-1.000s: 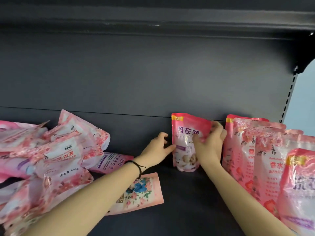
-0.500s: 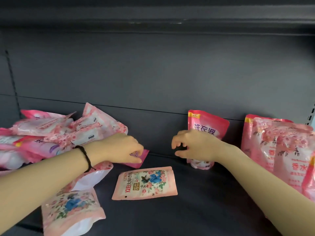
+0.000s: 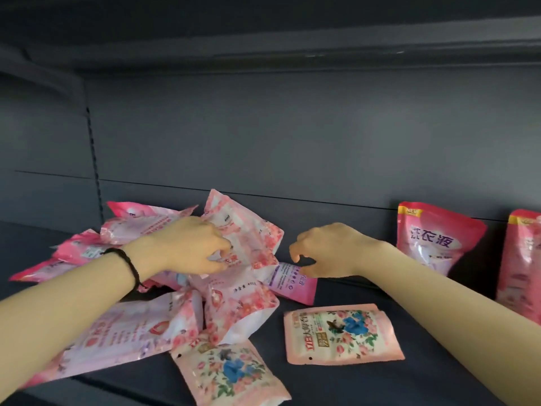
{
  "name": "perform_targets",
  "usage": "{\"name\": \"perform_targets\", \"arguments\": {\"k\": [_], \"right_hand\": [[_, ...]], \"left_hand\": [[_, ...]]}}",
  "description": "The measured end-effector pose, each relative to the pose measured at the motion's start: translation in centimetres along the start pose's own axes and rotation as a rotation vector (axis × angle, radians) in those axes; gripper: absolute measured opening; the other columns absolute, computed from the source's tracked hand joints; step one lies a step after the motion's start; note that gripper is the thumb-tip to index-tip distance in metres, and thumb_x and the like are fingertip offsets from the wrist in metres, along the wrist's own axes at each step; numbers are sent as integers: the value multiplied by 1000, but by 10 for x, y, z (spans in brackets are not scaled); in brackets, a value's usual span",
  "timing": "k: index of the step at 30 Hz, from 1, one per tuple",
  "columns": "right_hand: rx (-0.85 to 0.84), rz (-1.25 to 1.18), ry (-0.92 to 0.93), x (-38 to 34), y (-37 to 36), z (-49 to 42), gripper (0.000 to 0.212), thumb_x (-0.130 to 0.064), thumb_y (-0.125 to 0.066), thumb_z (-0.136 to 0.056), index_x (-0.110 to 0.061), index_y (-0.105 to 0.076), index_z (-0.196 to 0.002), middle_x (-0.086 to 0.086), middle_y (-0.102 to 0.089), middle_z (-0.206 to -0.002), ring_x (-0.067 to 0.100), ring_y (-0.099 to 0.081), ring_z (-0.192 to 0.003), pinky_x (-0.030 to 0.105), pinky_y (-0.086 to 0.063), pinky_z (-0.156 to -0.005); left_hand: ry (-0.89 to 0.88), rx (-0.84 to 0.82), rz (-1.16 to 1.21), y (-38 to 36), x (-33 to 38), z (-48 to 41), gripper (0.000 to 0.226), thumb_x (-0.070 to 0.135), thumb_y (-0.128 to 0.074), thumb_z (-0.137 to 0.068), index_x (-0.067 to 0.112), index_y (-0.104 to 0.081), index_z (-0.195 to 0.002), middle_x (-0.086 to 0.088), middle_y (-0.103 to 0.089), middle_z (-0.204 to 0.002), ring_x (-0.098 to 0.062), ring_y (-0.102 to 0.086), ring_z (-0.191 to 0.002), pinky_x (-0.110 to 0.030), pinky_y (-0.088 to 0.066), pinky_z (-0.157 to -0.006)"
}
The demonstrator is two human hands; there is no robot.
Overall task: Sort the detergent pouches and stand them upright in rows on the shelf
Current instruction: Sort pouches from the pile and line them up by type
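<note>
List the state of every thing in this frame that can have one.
left hand: grips the top pouch of the pile.
right hand: fingers curled, holding nothing, above the purple-backed pouch.
pile: jumbled, lying down.
purple-backed pouch: flat, partly under the pile.
right floral pouch: flat, face up.
front floral pouch: flat, face up.
standing pouch: upright at the back.
edge pouch: upright, cut off by the frame.
</note>
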State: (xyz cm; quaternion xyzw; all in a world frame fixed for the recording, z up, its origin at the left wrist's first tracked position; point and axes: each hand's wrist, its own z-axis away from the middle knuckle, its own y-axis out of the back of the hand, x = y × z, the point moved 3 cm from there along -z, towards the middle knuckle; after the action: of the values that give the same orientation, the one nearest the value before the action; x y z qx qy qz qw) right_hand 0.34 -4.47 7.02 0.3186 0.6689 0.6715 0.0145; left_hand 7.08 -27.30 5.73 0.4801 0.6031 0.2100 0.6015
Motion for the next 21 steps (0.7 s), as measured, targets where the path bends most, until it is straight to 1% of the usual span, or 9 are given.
{"name": "perform_targets", "arguments": {"k": [2, 5, 7, 10, 13, 15, 17, 19, 21], "right_hand": [[-9, -44, -19, -14, 1, -17, 28, -40, -50, -93, -25, -59, -115, -5, -61, -110, 19, -58, -94, 31, -45, -70], [-10, -182, -127, -30, -1, -44, 27, -47, -47, -93, -26, -60, -104, -4, -64, -106, 21, -60, -94, 34, -50, -78], [-2, -354, -263, -35, -5, -62, 28, -50, -45, -93, -26, -60, -96, -3, -65, -104, 21, -62, -93, 38, -52, -82], [21, -563, -448, -38, -17, -89, 38, -49, -45, -93, -15, -62, -99, 1, -65, -103, 22, -63, -91, 39, -54, -82], [-8, -675, -590, -39, -35, -114, 43, -50, -47, -93, -9, -62, -93, 3, -64, -86, 20, -62, -76, 33, -52, -73], [-2, -746, -633, -41, -44, -129, 36, -44, -52, -92, -10, -59, -83, 3, -56, -75, 20, -57, -69, 31, -50, -69], [108, -884, -685, -42, -49, -138, 21, -28, -61, -89, -12, -56, -75, 1, -48, -72, 20, -50, -68, 28, -43, -63], [232, -1039, -712, -44, -49, -138, 27, -14, -64, -87, -15, -46, -67, -2, -42, -67, 15, -42, -62, 23, -37, -57], [345, -1147, -717, -46, -44, -128, 20, -10, -60, -90, -15, -49, -74, -4, -44, -65, 10, -41, -55, 15, -36, -48]], "left_hand": [[35, 33, 16, -8, -16, 8, 35, 56, -40, -91, 31, -60, -105, 10, -65, -98, -14, -58, -96, -33, -36, -97], [181, 82, 122, -24, -36, 16, 35, 54, -40, -91, 27, -60, -102, 10, -62, -99, -15, -58, -96, -33, -47, -83], [321, 87, 311, -37, -43, 19, 36, 57, -42, -92, 28, -59, -105, 11, -60, -104, -15, -58, -96, -33, -50, -76], [478, 162, 664, -57, -40, 23, 36, 57, -50, -89, 29, -59, -109, 12, -60, -108, -13, -59, -96, -37, -51, -85], [521, 221, 861, -71, -29, 25, 35, 51, -54, -89, 29, -55, -116, 10, -58, -114, -8, -60, -94, -36, -53, -85], [546, 264, 888, -77, -22, 25, 40, 49, -55, -89, 28, -51, -122, 8, -53, -124, -8, -57, -103, -30, -50, -85], [578, 311, 858, -80, -17, 24, 44, 49, -57, -88, 27, -48, -126, 7, -47, -132, -9, -50, -114, -26, -44, -84], [587, 365, 847, -82, -13, 24, 46, 47, -58, -88, 28, -46, -128, 8, -44, -135, -9, -45, -119, -24, -40, -81], [592, 440, 910, -82, -12, 25, 49, 44, -62, -87, 29, -45, -130, 9, -42, -135, -8, -44, -119, -20, -37, -80]]}}
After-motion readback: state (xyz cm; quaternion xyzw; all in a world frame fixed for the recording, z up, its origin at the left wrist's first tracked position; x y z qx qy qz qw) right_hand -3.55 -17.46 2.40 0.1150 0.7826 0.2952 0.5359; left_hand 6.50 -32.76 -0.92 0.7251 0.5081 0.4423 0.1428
